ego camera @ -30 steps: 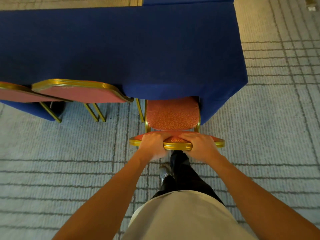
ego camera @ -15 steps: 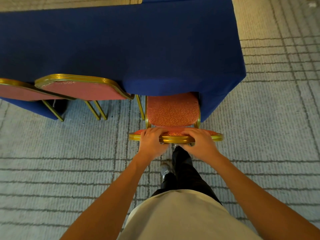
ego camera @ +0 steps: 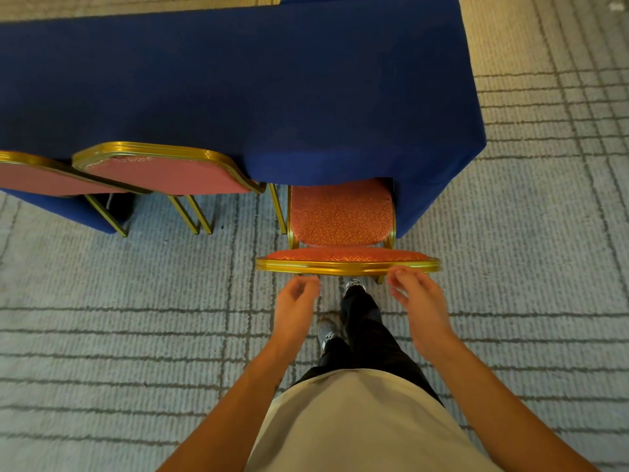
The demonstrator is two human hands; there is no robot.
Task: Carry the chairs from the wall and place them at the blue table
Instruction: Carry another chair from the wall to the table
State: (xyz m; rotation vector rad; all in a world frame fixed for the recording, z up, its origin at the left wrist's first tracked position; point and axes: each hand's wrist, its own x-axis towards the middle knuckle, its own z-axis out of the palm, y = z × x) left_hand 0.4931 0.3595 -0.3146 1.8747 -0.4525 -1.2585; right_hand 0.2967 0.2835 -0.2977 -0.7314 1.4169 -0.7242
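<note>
Both hands have let go of the chair [ego camera: 342, 219], left hand [ego camera: 296, 301] and right hand [ego camera: 413, 294] hovering just behind its back with fingers loosely curled on nothing, while its seat sits partly tucked under the blue table [ego camera: 238, 97], so this placement looks done

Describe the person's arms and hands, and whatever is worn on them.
Left hand and right hand are bare: no gloves, no rings that I can see. Left forearm and right forearm are uncovered to the frame's edge: no sleeves, watch or bracelet in view.
</note>
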